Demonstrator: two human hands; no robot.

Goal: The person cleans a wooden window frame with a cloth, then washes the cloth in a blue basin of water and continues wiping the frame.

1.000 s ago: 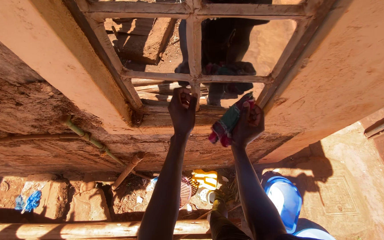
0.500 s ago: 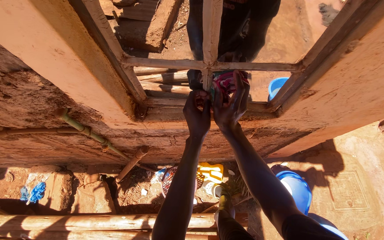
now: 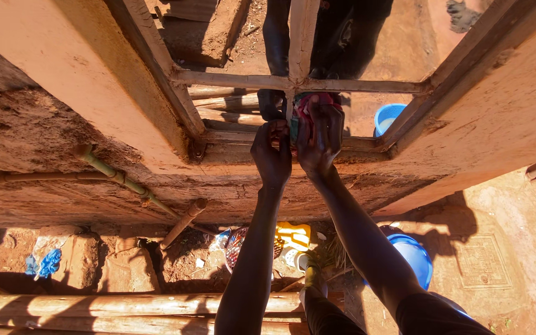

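Both my arms reach up to a wooden window frame [image 3: 237, 79] set in an orange mud wall [image 3: 69, 74]. My right hand [image 3: 319, 138] grips a red and green cloth [image 3: 310, 102] pressed against the frame's upright centre bar [image 3: 301, 37]. Just to its left, my left hand [image 3: 272, 152] is closed on the same bar at the lower sill [image 3: 231, 138]. A person in dark clothes [image 3: 342, 37] stands on the other side of the window opening.
Bamboo poles [image 3: 113, 307] lie across below me. A blue bucket [image 3: 412, 255] stands by my right arm and another blue tub [image 3: 387, 116] shows through the window. A yellow container [image 3: 293, 234], a patterned basket [image 3: 237, 245] and a green pipe [image 3: 122, 178] are beneath the wall.
My right hand has carried the cloth from the lower right of the sill up to the centre bar. My left hand has followed alongside it, and the view has shifted up the window.
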